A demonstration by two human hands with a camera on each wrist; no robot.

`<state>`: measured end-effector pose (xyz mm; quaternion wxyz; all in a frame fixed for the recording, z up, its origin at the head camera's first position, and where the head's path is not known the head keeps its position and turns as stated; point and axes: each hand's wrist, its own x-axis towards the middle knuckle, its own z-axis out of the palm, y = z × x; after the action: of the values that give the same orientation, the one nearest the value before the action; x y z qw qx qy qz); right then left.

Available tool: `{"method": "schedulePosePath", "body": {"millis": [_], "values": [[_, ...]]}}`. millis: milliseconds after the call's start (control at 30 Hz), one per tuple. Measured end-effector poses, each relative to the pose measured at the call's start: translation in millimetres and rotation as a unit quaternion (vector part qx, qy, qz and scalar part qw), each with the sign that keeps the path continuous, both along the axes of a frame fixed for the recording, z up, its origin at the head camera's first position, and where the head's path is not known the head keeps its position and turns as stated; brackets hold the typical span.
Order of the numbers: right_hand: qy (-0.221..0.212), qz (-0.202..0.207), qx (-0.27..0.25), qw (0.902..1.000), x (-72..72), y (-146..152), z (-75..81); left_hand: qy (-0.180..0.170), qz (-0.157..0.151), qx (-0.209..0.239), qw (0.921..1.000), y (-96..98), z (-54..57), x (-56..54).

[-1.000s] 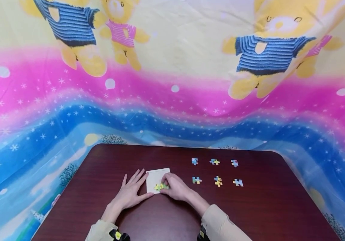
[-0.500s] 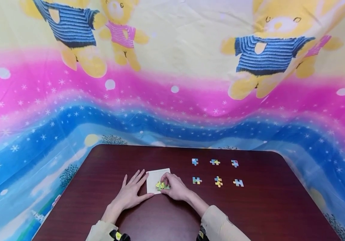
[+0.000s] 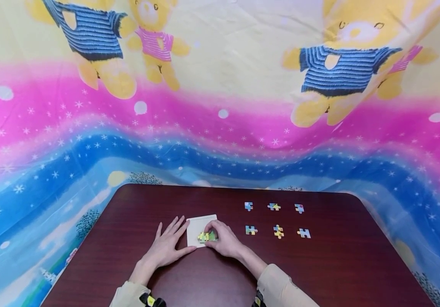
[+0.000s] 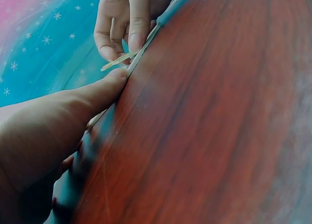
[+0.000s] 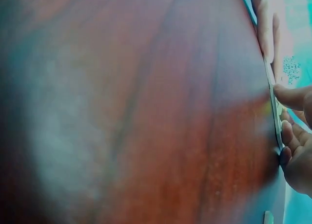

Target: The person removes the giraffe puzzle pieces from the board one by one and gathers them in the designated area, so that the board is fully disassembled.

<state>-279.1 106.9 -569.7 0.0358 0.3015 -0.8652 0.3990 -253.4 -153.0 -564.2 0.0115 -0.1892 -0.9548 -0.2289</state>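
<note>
A white square board (image 3: 197, 225) lies on the dark red-brown table, its border raised. My left hand (image 3: 165, 246) is spread out beside it, index fingertip at the far left corner and thumb on the near edge. Between thumb and fingers, my right hand (image 3: 224, 239) pinches yellow-green jigsaw pieces (image 3: 204, 237) over the board's near right part. Seen from the left wrist, a jigsaw piece (image 4: 115, 62) sits tilted, its left end raised above the board. The pieces' right end is partly covered by the right fingers.
To the right of the board, several loose jigsaw pieces lie in two rows, among them a yellow one (image 3: 279, 231) and a blue-white one (image 3: 303, 233). The table (image 3: 343, 264) reaches back to a patterned cloth (image 3: 220, 145) hanging behind it.
The pinched pieces moved slightly right and then slightly back left over the board, with small shifts of the right fingers. The left hand and the loose pieces stay in place.
</note>
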Motion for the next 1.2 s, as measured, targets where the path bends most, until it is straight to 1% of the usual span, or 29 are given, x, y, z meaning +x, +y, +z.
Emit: {"method": "schedulePosePath", "body": {"millis": [67,133,167,200,367,567,700,733,767,800,933,1000,1100,1200], "values": [[0.002,0.007,-0.018,0.9998,-1.8,1.3,-4.7,-0.003,0.001,0.0,1.0,0.0,-0.5,-0.3],[-0.009,0.011,-0.03,0.9995,-3.4,2.4,-7.6,-0.006,0.001,0.001,1.0,0.1,-1.0,-0.4],[-0.007,0.012,-0.029,0.9995,-5.0,3.2,-10.8,-0.002,0.001,0.005,1.0,0.0,-1.3,-0.2],[-0.013,0.012,-0.029,0.9994,-5.4,3.4,-11.3,-0.003,0.001,0.007,1.0,-0.1,-1.9,0.0],[0.012,0.007,-0.01,0.9999,-10.5,5.5,-22.4,0.013,-0.002,0.017,0.9998,-0.4,-3.2,0.8],[0.017,-0.005,-0.008,0.9998,-10.4,4.6,-26.1,-0.01,0.001,-0.007,0.9999,-0.9,-2.5,-1.8],[0.001,-0.009,-0.012,0.9999,-9.7,5.4,-25.3,-0.02,0.001,-0.015,0.9997,-1.1,-2.9,-2.5],[0.0,-0.008,-0.014,0.9999,-8.8,5.9,-22.3,-0.021,0.002,-0.014,0.9997,-1.2,-3.0,-2.5],[0.008,-0.003,-0.015,0.9999,-9.1,7.4,-21.7,-0.022,0.002,-0.014,0.9997,-1.2,-3.0,-2.4],[0.007,0.002,-0.018,0.9998,-7.7,8.8,-16.8,-0.022,0.003,-0.012,0.9997,-1.2,-2.9,-2.3],[-0.007,0.006,-0.014,0.9999,2.5,15.3,10.0,-0.02,0.004,-0.007,0.9998,-0.8,-2.3,-1.7],[-0.03,-0.005,-0.008,0.9995,8.6,19.4,22.7,-0.019,0.005,-0.008,0.9998,-1.0,-2.6,-1.6],[-0.048,-0.014,-0.003,0.9988,14.7,30.9,31.5,-0.018,0.005,-0.009,0.9998,-0.7,-3.1,-1.6],[-0.056,-0.016,-0.006,0.9983,20.4,48.2,35.7,-0.019,0.004,-0.009,0.9998,-0.5,-2.9,-1.7]]}}
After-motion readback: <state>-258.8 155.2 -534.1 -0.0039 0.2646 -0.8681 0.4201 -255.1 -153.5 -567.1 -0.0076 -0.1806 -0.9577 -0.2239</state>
